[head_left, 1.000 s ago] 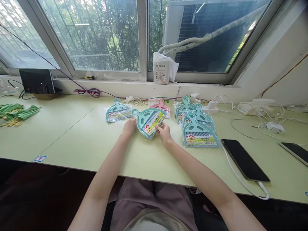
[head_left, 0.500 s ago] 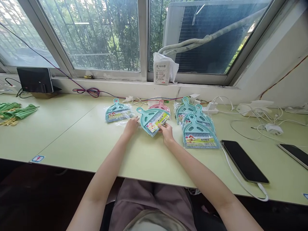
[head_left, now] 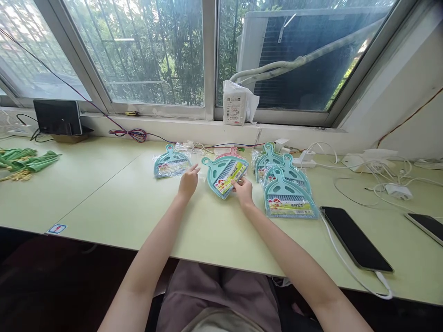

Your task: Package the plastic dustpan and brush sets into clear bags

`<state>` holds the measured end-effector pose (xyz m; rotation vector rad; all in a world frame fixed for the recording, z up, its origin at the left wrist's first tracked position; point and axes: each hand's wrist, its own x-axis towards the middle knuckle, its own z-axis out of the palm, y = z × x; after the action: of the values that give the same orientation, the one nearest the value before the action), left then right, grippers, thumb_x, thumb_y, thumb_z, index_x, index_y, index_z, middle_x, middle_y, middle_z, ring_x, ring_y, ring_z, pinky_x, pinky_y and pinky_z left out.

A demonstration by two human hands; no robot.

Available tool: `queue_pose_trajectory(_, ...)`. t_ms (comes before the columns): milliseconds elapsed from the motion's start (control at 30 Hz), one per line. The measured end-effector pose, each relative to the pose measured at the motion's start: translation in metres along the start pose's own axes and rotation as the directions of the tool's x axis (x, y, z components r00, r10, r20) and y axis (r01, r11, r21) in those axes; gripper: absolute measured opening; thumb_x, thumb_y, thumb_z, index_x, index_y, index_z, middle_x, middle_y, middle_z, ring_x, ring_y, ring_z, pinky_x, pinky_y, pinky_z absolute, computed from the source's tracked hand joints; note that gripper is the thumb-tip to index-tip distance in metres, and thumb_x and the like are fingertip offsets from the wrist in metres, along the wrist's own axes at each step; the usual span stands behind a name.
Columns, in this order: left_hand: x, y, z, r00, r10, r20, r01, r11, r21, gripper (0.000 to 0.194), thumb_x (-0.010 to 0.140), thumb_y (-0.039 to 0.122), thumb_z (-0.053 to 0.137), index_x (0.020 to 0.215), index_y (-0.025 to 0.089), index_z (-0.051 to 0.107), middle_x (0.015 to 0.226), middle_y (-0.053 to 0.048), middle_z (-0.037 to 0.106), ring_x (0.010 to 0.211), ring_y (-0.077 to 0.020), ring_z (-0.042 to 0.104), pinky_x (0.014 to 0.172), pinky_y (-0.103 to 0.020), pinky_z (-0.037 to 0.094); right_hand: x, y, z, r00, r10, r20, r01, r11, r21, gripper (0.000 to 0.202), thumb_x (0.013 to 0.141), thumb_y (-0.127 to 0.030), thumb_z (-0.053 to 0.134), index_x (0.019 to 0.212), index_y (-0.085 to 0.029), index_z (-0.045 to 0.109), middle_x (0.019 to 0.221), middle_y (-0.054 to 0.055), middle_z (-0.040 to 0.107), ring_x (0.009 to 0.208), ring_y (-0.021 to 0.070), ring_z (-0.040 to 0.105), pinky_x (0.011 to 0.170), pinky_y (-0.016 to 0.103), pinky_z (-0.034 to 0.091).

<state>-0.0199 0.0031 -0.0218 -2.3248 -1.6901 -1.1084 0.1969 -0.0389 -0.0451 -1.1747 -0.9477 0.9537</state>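
Note:
My right hand [head_left: 243,190] grips the lower right edge of a turquoise dustpan-and-brush set [head_left: 221,174], which is tilted with its ring handle toward the upper left. The set has a blue-bristled brush and a yellow-green printed label. My left hand [head_left: 188,182] is just left of it, fingers stretched out and slightly apart, with a small gap to the dustpan. Another wrapped turquoise set [head_left: 170,163] lies beyond my left hand. Behind the held set, a pink dustpan [head_left: 232,151] shows only its top. Several turquoise sets [head_left: 290,193] overlap in a pile on the right.
A charging phone [head_left: 356,239] with a white cable lies right of the pile, and a second phone [head_left: 427,226] beyond it. Tangled cables and adapters [head_left: 398,190] run along the back right. Green fabric-like pieces [head_left: 29,161] and a black screen [head_left: 57,116] are at the left of the table [head_left: 114,207].
My left hand has drawn slightly away from the held dustpan set, and its fingers have straightened. My right hand still grips the set. The whole view has shifted a little.

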Motion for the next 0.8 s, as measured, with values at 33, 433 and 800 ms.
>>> queue_pose_trajectory(33, -0.001, 0.002, 0.001, 1.000, 0.014, 0.008, -0.014, 1.000, -0.004, 0.045, 0.086, 0.000, 0.040, 0.114, 0.018, 0.070, 0.136, -0.009, 0.060, 0.120, -0.0238, 0.061, 0.102, -0.041, 0.051, 0.001, -0.001, -0.002, 1.000, 0.004, -0.005, -0.004, 1.000, 0.023, 0.027, 0.069, -0.031, 0.072, 0.091, -0.016, 0.065, 0.090, 0.007, 0.076, 0.077, 0.0192, 0.071, 0.062, 0.029, 0.059)
queue_pose_trajectory(433, -0.002, -0.001, -0.004, 0.981, 0.133, -0.139, -0.141, 0.989, -0.048, 0.038, 0.090, 0.003, 0.038, 0.104, 0.018, 0.070, 0.136, -0.009, 0.060, 0.126, -0.0211, 0.056, 0.103, -0.038, 0.050, 0.002, -0.019, 0.000, 0.962, 0.047, 0.269, -0.078, 0.992, 0.102, 0.039, 0.060, -0.035, 0.084, 0.089, -0.017, 0.065, 0.080, 0.004, 0.075, 0.072, 0.0202, 0.072, 0.063, 0.033, 0.061)
queue_pose_trajectory(800, -0.007, 0.004, 0.010, 0.955, 0.270, -0.126, -0.280, 0.958, -0.066, 0.039, 0.094, 0.008, 0.034, 0.106, 0.021, 0.069, 0.135, -0.009, 0.060, 0.120, -0.0192, 0.060, 0.100, -0.039, 0.052, 0.009, -0.017, -0.007, 0.996, -0.007, 0.090, -0.011, 0.981, 0.194, 0.037, 0.064, -0.033, 0.079, 0.093, -0.017, 0.063, 0.095, 0.008, 0.075, 0.085, 0.0218, 0.071, 0.070, 0.035, 0.062)
